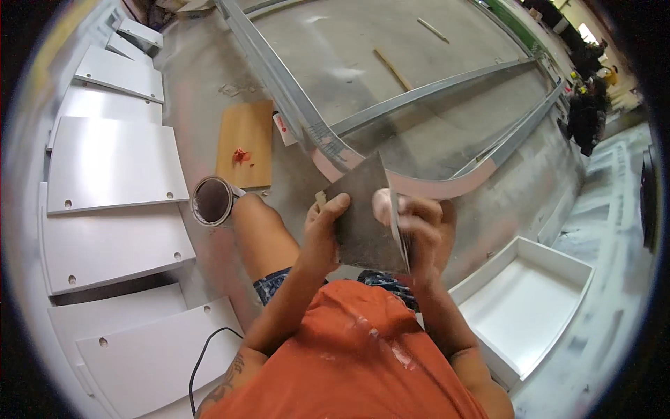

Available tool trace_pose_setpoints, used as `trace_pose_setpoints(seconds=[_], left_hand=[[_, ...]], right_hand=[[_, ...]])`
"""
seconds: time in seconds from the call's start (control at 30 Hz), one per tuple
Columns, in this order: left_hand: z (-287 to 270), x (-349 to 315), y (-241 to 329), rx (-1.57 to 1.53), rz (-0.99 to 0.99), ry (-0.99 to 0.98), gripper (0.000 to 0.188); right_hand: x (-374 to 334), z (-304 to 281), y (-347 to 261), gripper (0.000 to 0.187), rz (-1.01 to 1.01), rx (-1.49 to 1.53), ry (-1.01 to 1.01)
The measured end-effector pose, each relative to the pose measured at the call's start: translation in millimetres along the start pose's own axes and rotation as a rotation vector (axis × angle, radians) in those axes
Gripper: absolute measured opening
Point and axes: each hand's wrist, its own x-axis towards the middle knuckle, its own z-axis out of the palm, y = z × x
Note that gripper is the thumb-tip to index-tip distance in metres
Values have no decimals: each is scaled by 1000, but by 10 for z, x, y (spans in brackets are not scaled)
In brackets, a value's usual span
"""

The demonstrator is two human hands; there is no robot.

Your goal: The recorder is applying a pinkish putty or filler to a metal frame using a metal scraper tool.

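My left hand (pixel 322 227) grips the left edge of a dark grey sheet of sandpaper (pixel 363 220), thumb on its face. A small pale piece sticks out by those fingers; I cannot make out what it is. At the sheet's right edge my right hand (pixel 422 234) is closed on it, slightly blurred, where the sheet looks folded or doubled. Just beyond the sheet lies the curved corner of a grey metal frame (pixel 279 80), coated with pink filler (pixel 447 186).
Left of my knee stand an open tin (pixel 212 201) and a wooden board (pixel 257 133) with reddish paste, beside a white tube (pixel 283 128). White panels (pixel 115 164) line the left side. A shallow white box (pixel 520 300) sits at right. Two sticks (pixel 392 68) lie inside the frame.
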Motion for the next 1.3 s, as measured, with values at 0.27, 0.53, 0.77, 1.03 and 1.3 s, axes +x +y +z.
trace_pose_setpoints(seconds=[0.27, 0.53, 0.77, 1.03, 1.3], left_hand=[[16, -175, 27, -184, -60, 46, 33], [-24, -243, 71, 44, 48, 115, 32], [-120, -150, -94, -108, 36, 93, 34], [112, -252, -123, -12, 165, 209, 32], [-179, -100, -155, -13, 215, 265, 37]], right_hand=[[171, 37, -98, 41, -235, -111, -116], [-310, -257, 544, 50, 537, -71, 133], [-308, 101, 157, 36, 636, 520, 40], [-225, 76, 450, 29, 396, -108, 645], [-244, -493, 409, 25, 353, -497, -282]])
